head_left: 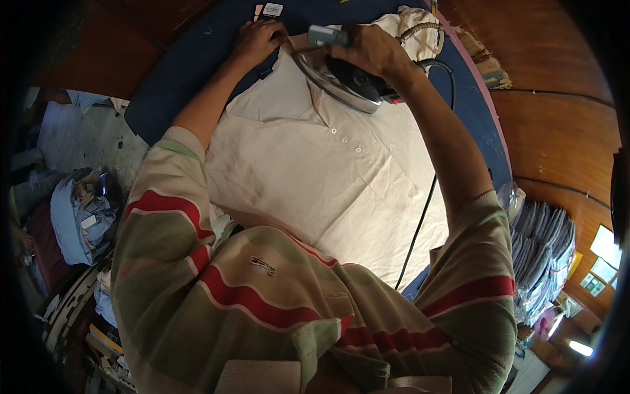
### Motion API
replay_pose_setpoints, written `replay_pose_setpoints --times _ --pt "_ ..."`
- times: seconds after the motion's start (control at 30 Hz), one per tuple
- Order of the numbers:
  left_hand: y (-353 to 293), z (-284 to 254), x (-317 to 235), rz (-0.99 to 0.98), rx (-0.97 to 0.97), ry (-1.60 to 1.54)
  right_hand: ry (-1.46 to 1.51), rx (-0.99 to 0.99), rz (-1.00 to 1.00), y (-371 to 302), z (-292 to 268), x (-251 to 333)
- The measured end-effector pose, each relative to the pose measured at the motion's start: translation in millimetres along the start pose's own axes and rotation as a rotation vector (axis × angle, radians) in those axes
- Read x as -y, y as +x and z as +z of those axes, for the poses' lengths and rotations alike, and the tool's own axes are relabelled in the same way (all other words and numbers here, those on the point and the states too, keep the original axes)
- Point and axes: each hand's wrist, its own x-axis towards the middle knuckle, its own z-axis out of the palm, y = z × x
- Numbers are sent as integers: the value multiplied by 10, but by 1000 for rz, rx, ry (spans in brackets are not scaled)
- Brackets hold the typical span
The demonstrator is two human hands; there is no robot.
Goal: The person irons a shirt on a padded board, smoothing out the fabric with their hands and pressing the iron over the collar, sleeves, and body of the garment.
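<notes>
A cream shirt (282,167) with a short row of buttons lies spread over a dark blue ironing board (174,88). My right hand (375,52) is wrapped around the handle of a clothes iron (341,85), whose soleplate rests on the shirt beside the neck opening. At the far end of that opening, my left hand (261,41) is closed, its fingers bent down on the shirt's edge. Just beyond those fingers lies a white paper tag (272,10). The fingertips are partly hidden.
A ribbed hose (420,27) and a black cord (425,217) run by the iron. Wooden panelling (545,131) stands to the right, above a stack of plastic-wrapped folded garments (541,243). Blue folded clothes (75,220) are piled at the left.
</notes>
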Motion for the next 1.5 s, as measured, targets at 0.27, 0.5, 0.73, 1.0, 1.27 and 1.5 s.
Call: replay_pose_setpoints --times 0.27,0.5,0.73,1.0,1.27,1.5 --pt "-3 -14 -15 44 -33 -31 13 108 -99 -491 -97 52" --pt "16 -12 5 29 -20 -72 31 -95 59 -82 -58 -16" --pt "-33 -12 -19 17 -9 -64 -5 -161 155 251 -104 -209" --pt "-84 -97 -26 16 -12 8 -34 -100 203 323 -78 -260" --pt "-71 -73 -2 52 -43 29 -19 -91 12 283 -91 -224" --pt "-70 -34 23 39 -18 6 74 -14 -60 -56 -81 -301"
